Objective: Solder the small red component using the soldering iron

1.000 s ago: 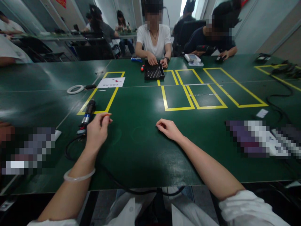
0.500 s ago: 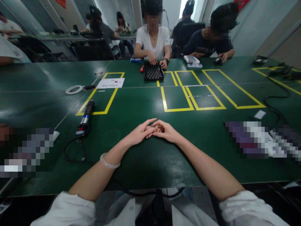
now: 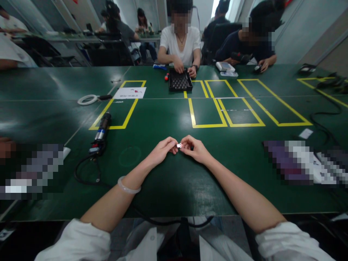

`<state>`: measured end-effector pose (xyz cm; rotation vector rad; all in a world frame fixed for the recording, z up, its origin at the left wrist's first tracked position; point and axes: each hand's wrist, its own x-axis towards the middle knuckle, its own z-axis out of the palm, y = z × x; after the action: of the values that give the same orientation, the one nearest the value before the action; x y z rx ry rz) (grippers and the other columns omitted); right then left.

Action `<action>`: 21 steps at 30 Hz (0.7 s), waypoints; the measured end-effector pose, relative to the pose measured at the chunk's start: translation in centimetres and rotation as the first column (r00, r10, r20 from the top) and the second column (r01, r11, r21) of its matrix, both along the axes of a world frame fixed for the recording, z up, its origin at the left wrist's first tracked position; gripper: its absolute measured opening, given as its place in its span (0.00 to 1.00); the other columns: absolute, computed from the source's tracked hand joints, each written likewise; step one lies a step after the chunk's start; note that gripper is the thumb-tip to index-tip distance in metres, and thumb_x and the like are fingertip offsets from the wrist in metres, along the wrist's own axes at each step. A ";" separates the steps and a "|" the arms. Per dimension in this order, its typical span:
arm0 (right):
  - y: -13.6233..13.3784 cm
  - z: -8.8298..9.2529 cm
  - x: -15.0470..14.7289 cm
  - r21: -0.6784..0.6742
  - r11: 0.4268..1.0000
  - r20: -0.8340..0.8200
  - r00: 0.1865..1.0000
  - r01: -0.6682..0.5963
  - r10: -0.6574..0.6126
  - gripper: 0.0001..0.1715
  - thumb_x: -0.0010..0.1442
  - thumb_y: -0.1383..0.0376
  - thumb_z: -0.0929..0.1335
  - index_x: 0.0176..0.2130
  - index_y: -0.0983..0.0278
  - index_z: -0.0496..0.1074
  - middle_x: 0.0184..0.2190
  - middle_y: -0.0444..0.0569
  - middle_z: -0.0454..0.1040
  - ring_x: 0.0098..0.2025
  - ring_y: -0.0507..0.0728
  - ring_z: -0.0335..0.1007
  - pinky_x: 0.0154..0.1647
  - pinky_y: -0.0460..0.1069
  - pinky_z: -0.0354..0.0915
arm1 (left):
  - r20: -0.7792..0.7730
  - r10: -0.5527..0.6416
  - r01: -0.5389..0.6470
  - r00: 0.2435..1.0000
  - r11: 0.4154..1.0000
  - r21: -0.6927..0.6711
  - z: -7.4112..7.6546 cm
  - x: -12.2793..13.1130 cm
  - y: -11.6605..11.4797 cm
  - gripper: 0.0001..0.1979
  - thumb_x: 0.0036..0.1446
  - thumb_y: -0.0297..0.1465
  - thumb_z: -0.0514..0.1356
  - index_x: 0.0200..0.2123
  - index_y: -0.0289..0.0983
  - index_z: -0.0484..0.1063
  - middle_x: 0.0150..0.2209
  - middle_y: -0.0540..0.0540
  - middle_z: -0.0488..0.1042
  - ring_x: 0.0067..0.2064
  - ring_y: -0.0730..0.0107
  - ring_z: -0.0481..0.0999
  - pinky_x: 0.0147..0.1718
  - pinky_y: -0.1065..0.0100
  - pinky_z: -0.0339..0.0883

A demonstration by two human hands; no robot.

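Observation:
My left hand (image 3: 162, 149) and my right hand (image 3: 196, 148) meet over the middle of the green table (image 3: 163, 181). Between their pinched fingertips sits a small shiny white part (image 3: 179, 145), gripped from both sides. A pale bangle (image 3: 127, 185) circles my left wrist. Both forearms rest low over the table, white sleeves at the near edge.
An electric screwdriver (image 3: 101, 132) with a black cable (image 3: 84, 170) lies to the left. Yellow taped rectangles (image 3: 225, 108) mark the table. A black tray (image 3: 179, 82) sits before a person in white opposite. A white ring (image 3: 87, 99) and a paper sheet (image 3: 129, 93) lie far left.
My left hand swung from beside the screwdriver to the centre and met my right hand. The fingers have since closed into pinches, and a small white part now shows between them.

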<state>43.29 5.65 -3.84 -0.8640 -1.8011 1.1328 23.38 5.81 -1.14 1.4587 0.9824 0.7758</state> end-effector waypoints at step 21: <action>0.1 0.0 -0.1 -0.071 0.997 -0.038 0.998 0.042 -0.045 0.13 0.59 0.57 0.69 0.40 0.63 0.68 0.32 0.45 0.71 0.31 0.51 0.65 0.31 0.46 0.62 | -0.180 0.076 -0.023 0.981 0.959 0.281 0.6 0.2 -0.8 0.12 0.57 0.36 0.61 0.42 0.36 0.70 0.39 0.46 0.74 0.41 0.68 0.74 0.45 0.65 0.68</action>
<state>43.17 5.79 -3.83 -0.9109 -1.7111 1.1831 23.63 4.97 -0.55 1.7827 1.0893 0.8497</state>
